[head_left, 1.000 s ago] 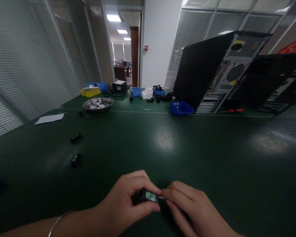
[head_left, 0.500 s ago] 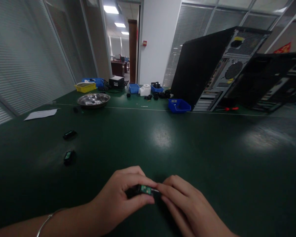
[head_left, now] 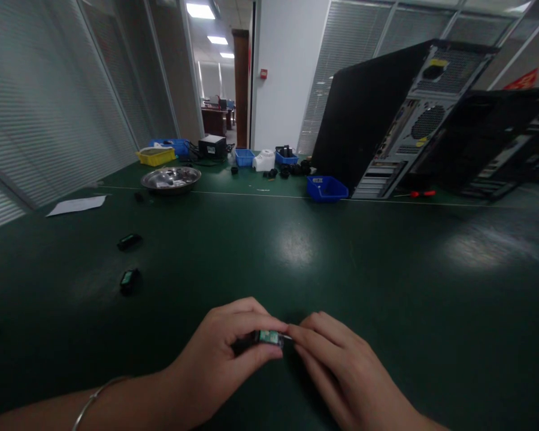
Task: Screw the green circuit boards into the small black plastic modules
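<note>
My left hand [head_left: 220,362] pinches a small black part with a green circuit board [head_left: 266,337] between thumb and fingers, just above the dark green table [head_left: 296,263]. My right hand [head_left: 341,371] meets it from the right, fingertips closed on a thin metal piece at the part's right end. A thin bracelet circles my left wrist. Two similar small black parts lie on the table to the left, one nearer [head_left: 128,280] and one farther [head_left: 129,241].
A steel bowl [head_left: 170,178], yellow bin [head_left: 155,156] and blue bins [head_left: 326,189] stand at the far edge with a white sheet of paper [head_left: 77,205]. Two open black computer cases [head_left: 386,114] and a red-handled screwdriver [head_left: 420,193] occupy the back right.
Both hands and the small part stay together, turning the part slightly so that the board faces up more. The view has shifted a little.
</note>
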`<action>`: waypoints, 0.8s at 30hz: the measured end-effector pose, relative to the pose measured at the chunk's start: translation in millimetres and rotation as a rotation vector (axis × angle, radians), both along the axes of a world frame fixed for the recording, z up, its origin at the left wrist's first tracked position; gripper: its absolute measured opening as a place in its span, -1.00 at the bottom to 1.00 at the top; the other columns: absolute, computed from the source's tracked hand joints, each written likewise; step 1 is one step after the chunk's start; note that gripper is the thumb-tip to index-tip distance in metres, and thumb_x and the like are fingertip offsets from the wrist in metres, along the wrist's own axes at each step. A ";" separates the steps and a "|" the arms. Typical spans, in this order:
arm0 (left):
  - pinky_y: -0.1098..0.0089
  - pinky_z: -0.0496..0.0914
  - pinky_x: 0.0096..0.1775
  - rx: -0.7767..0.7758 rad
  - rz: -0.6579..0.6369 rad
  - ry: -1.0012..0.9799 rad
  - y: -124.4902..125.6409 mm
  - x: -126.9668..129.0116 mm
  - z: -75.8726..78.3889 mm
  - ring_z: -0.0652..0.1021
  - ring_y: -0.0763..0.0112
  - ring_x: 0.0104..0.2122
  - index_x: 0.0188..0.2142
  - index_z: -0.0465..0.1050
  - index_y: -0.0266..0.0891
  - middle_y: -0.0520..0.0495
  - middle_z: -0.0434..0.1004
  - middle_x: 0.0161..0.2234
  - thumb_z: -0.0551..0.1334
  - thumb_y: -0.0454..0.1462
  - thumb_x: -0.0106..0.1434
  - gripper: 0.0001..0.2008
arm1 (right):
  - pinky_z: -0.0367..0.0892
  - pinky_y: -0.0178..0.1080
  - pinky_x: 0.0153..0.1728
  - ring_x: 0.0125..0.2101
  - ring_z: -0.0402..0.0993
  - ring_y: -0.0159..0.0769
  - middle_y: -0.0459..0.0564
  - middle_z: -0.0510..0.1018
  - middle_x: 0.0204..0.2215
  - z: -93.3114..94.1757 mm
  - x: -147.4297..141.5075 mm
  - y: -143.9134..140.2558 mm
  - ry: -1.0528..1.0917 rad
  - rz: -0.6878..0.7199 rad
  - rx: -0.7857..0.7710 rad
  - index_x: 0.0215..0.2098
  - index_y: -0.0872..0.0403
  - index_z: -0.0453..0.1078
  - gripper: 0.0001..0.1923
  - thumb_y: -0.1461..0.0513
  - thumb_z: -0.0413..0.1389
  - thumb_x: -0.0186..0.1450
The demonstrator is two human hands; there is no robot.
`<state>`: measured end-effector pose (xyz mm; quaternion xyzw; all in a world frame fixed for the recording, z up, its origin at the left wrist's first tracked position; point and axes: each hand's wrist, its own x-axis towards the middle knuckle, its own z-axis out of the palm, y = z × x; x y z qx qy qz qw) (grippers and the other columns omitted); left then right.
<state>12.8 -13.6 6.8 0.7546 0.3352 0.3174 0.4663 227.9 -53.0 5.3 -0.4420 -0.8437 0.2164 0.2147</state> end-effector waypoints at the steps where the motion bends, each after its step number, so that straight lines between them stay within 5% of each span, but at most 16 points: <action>1: 0.47 0.40 -0.26 -0.031 0.004 -0.008 0.0 0.1 -0.6 0.56 0.41 -0.30 -0.13 0.62 -0.11 0.00 0.56 -0.29 0.32 -0.40 0.24 -0.76 | 0.38 -0.18 -0.31 -0.28 0.41 -0.17 0.05 0.48 -0.27 -0.3 0.0 0.1 0.004 -0.001 0.002 0.04 0.04 0.41 -0.69 0.35 -0.09 0.45; 24: 0.37 0.39 -0.24 -0.305 -0.011 -0.178 2.3 4.2 -4.5 0.53 0.34 -0.30 -0.19 0.66 -0.17 -0.05 0.49 -0.31 0.36 -0.37 0.17 -0.80 | 0.37 -0.29 -0.36 -0.32 0.44 -0.24 0.04 0.51 -0.30 1.9 0.8 0.0 0.046 0.012 0.026 -0.05 0.04 0.44 -0.72 0.35 -0.07 0.43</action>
